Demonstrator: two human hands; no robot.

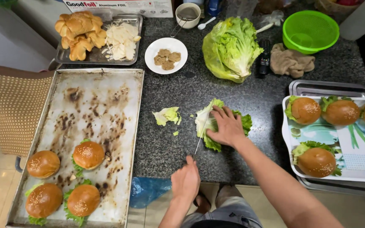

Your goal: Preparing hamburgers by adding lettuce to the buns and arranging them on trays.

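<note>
Left hand [186,180] was closed around the handle of a knife [202,131], blade resting on a lettuce leaf [210,126] on the dark speckled desk [250,97]. Right hand [228,126] lay flat on the same leaf, fingers [219,113] spread narrow, pressing it down. A small cut lettuce piece [166,115] lay just left of the leaf. The lettuce head [231,47] sat beyond the leaf. Left of the leaf, a scorched baking tray [93,105] carried four burgers; right of it, a patterned tray [339,139] carried four more.
</note>
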